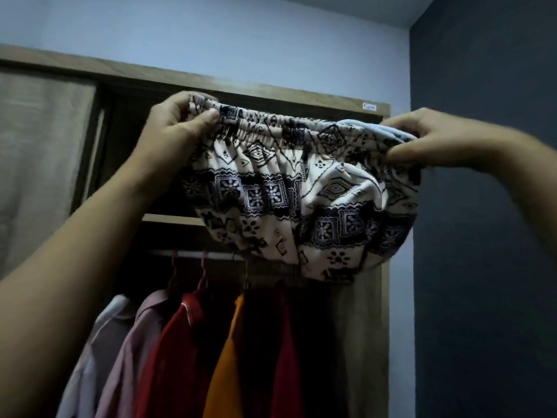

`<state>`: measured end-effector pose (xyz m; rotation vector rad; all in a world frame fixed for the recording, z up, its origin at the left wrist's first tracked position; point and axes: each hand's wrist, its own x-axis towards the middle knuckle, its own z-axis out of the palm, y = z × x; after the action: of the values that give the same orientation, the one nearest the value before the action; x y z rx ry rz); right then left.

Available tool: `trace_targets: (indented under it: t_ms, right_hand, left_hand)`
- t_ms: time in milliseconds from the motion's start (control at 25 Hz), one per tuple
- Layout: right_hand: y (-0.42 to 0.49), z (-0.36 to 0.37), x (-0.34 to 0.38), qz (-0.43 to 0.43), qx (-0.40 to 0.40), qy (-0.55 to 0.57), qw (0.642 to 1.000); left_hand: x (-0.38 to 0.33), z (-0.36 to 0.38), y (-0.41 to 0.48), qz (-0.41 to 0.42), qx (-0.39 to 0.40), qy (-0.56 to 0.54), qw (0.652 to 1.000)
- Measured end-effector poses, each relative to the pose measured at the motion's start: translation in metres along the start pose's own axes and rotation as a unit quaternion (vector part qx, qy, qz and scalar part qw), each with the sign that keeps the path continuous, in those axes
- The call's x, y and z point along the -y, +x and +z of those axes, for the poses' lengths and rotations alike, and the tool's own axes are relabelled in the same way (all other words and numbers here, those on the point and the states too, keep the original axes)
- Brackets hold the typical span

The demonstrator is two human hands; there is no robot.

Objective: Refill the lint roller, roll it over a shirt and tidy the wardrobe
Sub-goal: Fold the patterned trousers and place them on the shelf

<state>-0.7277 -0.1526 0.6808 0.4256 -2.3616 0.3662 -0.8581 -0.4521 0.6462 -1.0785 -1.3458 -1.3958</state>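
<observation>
Wardrobe (369,342) tidying is the step in hand, by our judgement. Nearest, our left hand (180,122) and right hand (437,140) each pinch one end of the elastic waistband of a folded patterned garment (286,188), held level before the open upper compartment. Below, shirts (187,342) hang on the rail (196,254). Next, we likely set the garment on the upper shelf (168,219), fold flat. A small blue label (369,107) on the top frame is unreadable

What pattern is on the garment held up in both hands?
The garment is cream with a navy geometric print; head view.
</observation>
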Motion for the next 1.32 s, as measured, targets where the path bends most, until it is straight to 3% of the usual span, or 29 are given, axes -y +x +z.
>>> trace_targets:
  t_ms: [200, 400, 480, 560, 640, 720, 920, 1000, 1080, 1160, 1240, 1320]
  right_hand:
    - [-0.02, 0.02, -0.029, 0.058, -0.04, 0.228, 0.971]
    - [-0.031, 0.07, -0.055, 0.139, -0.007, 0.303, 0.943]
    - [-0.04, 0.092, -0.062, 0.192, 0.018, 0.384, 0.903]
    - [-0.05, 0.112, -0.059, 0.247, 0.048, 0.399, 0.882]
    - [-0.056, 0.127, -0.053, 0.261, 0.068, 0.429, 0.862]
    - [-0.058, 0.129, -0.052, 0.228, 0.061, 0.485, 0.842]
    - [-0.067, 0.112, -0.042, 0.183, 0.078, 0.387, 0.9]
    - [-0.067, 0.113, -0.038, 0.155, 0.078, 0.281, 0.944]
    - [-0.064, 0.118, -0.038, 0.107, 0.071, 0.097, 0.987]
    - [-0.062, 0.121, -0.037, 0.087, 0.094, -0.019, 0.992]
    - [-0.064, 0.12, -0.036, 0.081, 0.132, 0.001, 0.988]
    - [-0.072, 0.116, -0.04, 0.089, 0.117, 0.169, 0.975]
  left_hand:
    - [-0.003, -0.006, -0.029, -0.12, 0.029, 0.024, 0.992]
    - [0.026, -0.002, -0.061, -0.244, 0.091, 0.01, 0.965]
    - [0.039, -0.005, -0.076, -0.348, 0.101, -0.037, 0.931]
    - [0.048, -0.007, -0.092, -0.471, 0.134, -0.059, 0.87]
    - [0.054, -0.011, -0.106, -0.541, 0.179, -0.055, 0.82]
    - [0.058, -0.018, -0.109, -0.538, 0.189, -0.098, 0.815]
    - [0.049, -0.035, -0.106, -0.394, 0.191, -0.066, 0.897]
    - [0.049, -0.045, -0.107, -0.36, 0.214, -0.06, 0.906]
    - [0.05, -0.05, -0.11, -0.344, 0.257, -0.028, 0.903]
    - [0.048, -0.05, -0.113, -0.32, 0.292, 0.004, 0.901]
    - [0.05, -0.053, -0.118, -0.292, 0.302, 0.005, 0.908]
    - [0.052, -0.058, -0.127, -0.311, 0.264, -0.05, 0.912]
